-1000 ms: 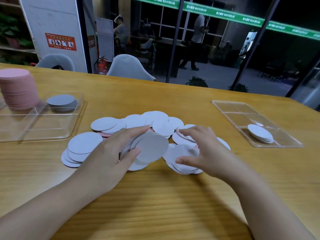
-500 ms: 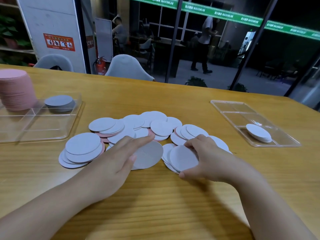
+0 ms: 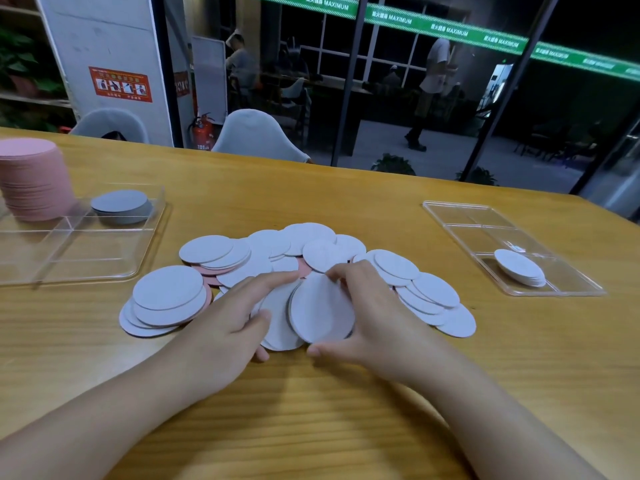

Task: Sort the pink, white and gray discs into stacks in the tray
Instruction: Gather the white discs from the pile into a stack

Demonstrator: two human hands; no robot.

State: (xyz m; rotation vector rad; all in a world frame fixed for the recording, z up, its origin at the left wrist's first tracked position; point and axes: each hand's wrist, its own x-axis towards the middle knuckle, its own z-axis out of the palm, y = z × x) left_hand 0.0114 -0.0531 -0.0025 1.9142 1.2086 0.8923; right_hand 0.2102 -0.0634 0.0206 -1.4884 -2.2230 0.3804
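A loose pile of white, gray and pink discs [image 3: 263, 258] is spread over the middle of the wooden table. My right hand [image 3: 374, 320] grips a tilted white disc [image 3: 322, 310] between thumb and fingers at the pile's front. My left hand [image 3: 228, 323] touches it on the left and holds several discs [image 3: 277, 327] under its fingers. A clear tray [image 3: 86, 251] at the left holds a tall pink stack [image 3: 33, 178] and a short gray stack [image 3: 121, 204]. A second clear tray [image 3: 460, 216] at the right holds a small white stack [image 3: 519, 268].
The table's far edge runs behind the pile, with two gray chairs [image 3: 256, 136] beyond it. Glass walls and people stand further back. Bare wood [image 3: 329, 427] lies between the pile and me.
My hands have come together at the front of the pile. The right hand lifted a white disc on edge and brought it against the discs under my left hand.
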